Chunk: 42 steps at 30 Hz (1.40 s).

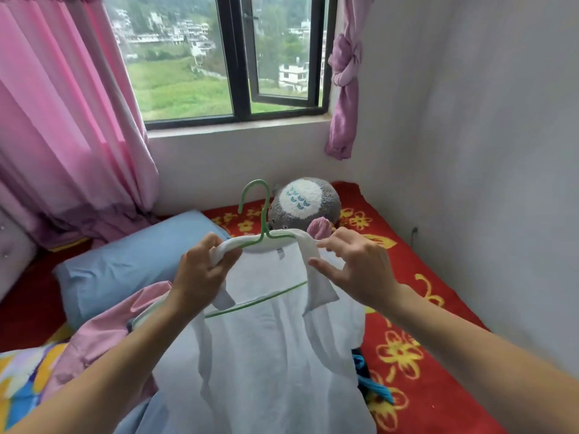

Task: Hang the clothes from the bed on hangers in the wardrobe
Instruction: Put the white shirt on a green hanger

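A white T-shirt [266,349] hangs on a green hanger [262,214], held up over the bed. My left hand [200,274] grips the shirt's left shoulder together with the hanger arm under it. My right hand [354,267] pinches the right shoulder and sleeve fabric between thumb and fingers. The hanger's hook points up and its lower bar shows through the cloth. A pink garment [103,333] lies on the bed below my left forearm. Something blue and black [366,371] peeks out from behind the shirt on the right. The wardrobe is out of view.
The bed has a red blanket [416,339] with yellow flowers. A blue pillow [125,264] lies at the left and a grey plush toy [304,202] sits by the wall. Pink curtains [62,120] frame the window [238,57]. A white wall [485,151] runs along the right.
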Each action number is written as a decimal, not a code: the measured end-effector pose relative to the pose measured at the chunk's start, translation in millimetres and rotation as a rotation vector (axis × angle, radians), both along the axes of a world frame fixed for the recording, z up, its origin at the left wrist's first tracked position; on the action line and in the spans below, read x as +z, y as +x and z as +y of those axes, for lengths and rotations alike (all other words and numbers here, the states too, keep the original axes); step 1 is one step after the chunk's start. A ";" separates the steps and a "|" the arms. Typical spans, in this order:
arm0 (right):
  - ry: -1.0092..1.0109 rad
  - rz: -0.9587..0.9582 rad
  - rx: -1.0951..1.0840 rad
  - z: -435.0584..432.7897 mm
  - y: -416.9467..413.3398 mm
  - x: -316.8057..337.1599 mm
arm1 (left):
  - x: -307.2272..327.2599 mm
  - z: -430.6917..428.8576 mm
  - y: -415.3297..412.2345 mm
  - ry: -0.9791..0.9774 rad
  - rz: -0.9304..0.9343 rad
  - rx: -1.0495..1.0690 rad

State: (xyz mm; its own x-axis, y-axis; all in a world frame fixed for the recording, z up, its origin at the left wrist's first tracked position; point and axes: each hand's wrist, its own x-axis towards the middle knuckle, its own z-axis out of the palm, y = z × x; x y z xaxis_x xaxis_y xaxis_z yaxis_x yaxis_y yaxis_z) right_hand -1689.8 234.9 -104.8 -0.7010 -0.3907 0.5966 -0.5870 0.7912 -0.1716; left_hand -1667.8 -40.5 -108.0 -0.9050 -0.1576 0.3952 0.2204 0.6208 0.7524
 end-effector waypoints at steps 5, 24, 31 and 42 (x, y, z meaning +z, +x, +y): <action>0.041 0.251 0.125 -35.7 -23.8 39.3 | 30.1 1.0 11.4 -0.056 0.101 -0.097; -0.177 0.120 0.261 -83.5 -17.9 132.0 | 94.8 -73.8 87.4 -0.203 0.116 0.127; -0.193 -0.434 0.754 -123.9 24.8 163.0 | 120.4 -78.3 180.9 -0.375 0.233 0.559; -0.148 -0.664 1.433 -180.4 234.6 146.5 | 69.3 5.8 501.8 -0.267 -0.022 1.278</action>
State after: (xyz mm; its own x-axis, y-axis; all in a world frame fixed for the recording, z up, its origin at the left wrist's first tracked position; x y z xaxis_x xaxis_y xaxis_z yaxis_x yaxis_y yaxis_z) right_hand -1455.2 54.6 41.7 0.0410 -0.8981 0.4379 -0.5930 -0.3747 -0.7127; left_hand -1165.9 -34.8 -38.7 -0.1810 -0.8252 0.5350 -0.6434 0.5108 0.5702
